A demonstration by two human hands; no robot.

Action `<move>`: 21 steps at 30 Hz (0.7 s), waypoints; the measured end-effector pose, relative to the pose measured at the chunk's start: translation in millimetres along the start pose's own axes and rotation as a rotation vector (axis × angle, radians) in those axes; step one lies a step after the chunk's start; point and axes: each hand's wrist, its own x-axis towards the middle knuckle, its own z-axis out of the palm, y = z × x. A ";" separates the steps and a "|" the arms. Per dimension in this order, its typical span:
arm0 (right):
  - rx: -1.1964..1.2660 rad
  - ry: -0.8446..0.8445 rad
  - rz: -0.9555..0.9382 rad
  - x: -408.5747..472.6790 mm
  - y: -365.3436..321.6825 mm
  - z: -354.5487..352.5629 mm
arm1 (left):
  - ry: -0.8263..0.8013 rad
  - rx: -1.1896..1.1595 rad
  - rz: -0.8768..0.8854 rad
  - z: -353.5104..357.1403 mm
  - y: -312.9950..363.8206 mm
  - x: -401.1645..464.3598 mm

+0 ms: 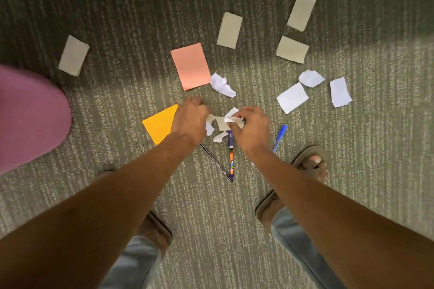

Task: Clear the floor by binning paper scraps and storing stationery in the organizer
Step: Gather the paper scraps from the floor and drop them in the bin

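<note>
the task looked barely begun — the floor point(234, 218) was littered from upper left to right of the frame. largest were the pink sheet point(190, 66) and yellow sheet point(159, 124), flat at centre; next grey cards point(73, 55) and white scraps point(292, 97), some crumpled. three pens point(231, 159) lay at lower centre. the right hand point(252, 128) pinched small scraps point(222, 123); the left hand point(190, 119) curled beside them — its grip unclear.

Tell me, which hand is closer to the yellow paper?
The left. The left hand reaches over the yellow paper's right edge and hides part of it. The right hand is farther right, pinching white scraps, with carpet between it and the paper.
</note>
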 end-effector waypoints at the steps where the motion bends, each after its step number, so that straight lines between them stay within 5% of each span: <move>1: -0.037 -0.002 -0.011 1.9 -2.0 0.8 | -0.002 0.029 -0.007 1.1 1.2 -0.8; 11: 0.075 -0.065 0.008 6.9 -5.4 0.9 | 0.012 0.125 0.027 2.8 3.4 -3.0; 16: 0.329 0.003 0.108 1.3 14.0 -17.0 | -0.007 0.212 0.122 7.5 5.8 3.0; 21: 0.568 0.103 0.269 9.9 39.2 -48.1 | -0.013 0.169 0.013 6.0 14.7 5.5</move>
